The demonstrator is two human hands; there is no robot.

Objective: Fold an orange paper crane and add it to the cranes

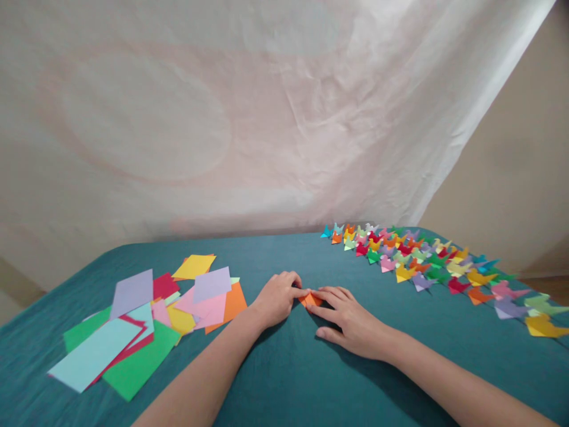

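Observation:
A small folded piece of orange paper (310,299) lies on the teal cloth, between my two hands. My left hand (278,299) is closed, its index finger and thumb at the paper's left edge. From the other side, my right hand (351,320) rests with fingers stretched out, fingertips on the paper and the thumb apart on the cloth. Fingers cover part of the orange paper, so its exact fold is hard to make out.
Loose coloured sheets, among them a green one (142,362) and a light blue one (98,353), overlap at the left. Rows of small folded paper birds (404,271) stand along the right side. A pale hanging cloth (267,118) closes off the table's far edge.

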